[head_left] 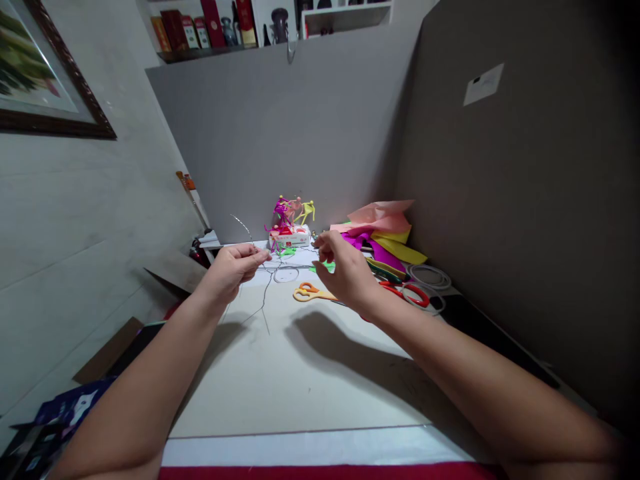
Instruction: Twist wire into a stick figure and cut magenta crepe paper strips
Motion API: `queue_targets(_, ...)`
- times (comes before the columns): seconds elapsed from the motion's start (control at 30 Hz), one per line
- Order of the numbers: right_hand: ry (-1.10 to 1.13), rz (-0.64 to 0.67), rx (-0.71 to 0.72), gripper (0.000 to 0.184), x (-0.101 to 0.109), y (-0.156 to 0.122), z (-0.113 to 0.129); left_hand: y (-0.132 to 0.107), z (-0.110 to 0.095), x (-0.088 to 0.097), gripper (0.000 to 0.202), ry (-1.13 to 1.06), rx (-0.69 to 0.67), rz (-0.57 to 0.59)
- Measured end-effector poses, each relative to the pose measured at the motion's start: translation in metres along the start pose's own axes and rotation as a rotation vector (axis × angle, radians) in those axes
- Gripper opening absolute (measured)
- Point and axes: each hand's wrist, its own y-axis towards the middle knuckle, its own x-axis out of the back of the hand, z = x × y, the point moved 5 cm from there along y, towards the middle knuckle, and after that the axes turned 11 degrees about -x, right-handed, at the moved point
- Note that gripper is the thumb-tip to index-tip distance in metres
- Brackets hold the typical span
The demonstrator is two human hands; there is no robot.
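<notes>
My left hand is raised over the board, its thumb and fingertips pinching a thin twisted wire. One end of the wire sticks up and to the left above the fingers; dark thin strands hang below, though wire and shadow are hard to tell apart. To the right, my right hand is held with curved fingers, thumb and forefinger apart, and nothing clear between them. Orange-handled scissors lie just under it. Small figures in magenta, pink and yellow stand on a red and white box beyond the hands.
Coloured paper sheets pile up at the back right, beside a coil of grey wire and a red-handled tool. Grey panels enclose the back and right. A pale board covers the table.
</notes>
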Motion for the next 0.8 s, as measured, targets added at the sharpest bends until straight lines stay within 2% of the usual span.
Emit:
queue_targets(0.07, -0.213, -0.065, 0.126, 0.022, 0.001, -0.002, 0.005, 0.0, -0.001, -0.001, 0.024, 0.007, 0.003, -0.003)
queue_targets(0.17, -0.355, -0.114, 0.229, 0.019, 0.003, -0.004, 0.011, 0.0, -0.002, -0.001, 0.024, 0.025, 0.006, -0.019)
queue_targets(0.3, -0.4, -0.106, 0.235, 0.023, 0.004, -0.004, 0.013, 0.001, -0.002, 0.001, 0.023, 0.045, -0.003, -0.034)
queue_targets(0.4, -0.289, -0.039, 0.184, 0.025, 0.001, -0.004, 0.01, 0.001, -0.001, 0.003, 0.023, 0.058, -0.011, -0.042)
queue_targets(0.5, -0.009, 0.067, 0.043, 0.021, -0.001, 0.0, 0.003, 0.001, -0.003, 0.006, 0.024, 0.082, -0.022, -0.056)
queue_targets(0.57, 0.253, 0.194, -0.155, 0.013, -0.003, 0.003, -0.006, 0.001, -0.005, 0.007, 0.025, 0.087, -0.017, -0.046)
queue_targets(0.63, 0.567, 0.399, -0.388, 0.007, -0.01, 0.003, -0.013, 0.0, -0.005, 0.007, 0.025, 0.068, 0.01, -0.008)
queue_targets(0.73, 0.956, 0.723, -0.638, 0.017, -0.021, -0.003, -0.013, -0.001, -0.001, 0.005, 0.025, -0.013, 0.098, 0.093)
queue_targets(0.8, 1.037, 0.775, -0.699, 0.021, -0.024, -0.005, -0.014, -0.001, 0.001, 0.005, 0.025, -0.088, 0.158, 0.13)
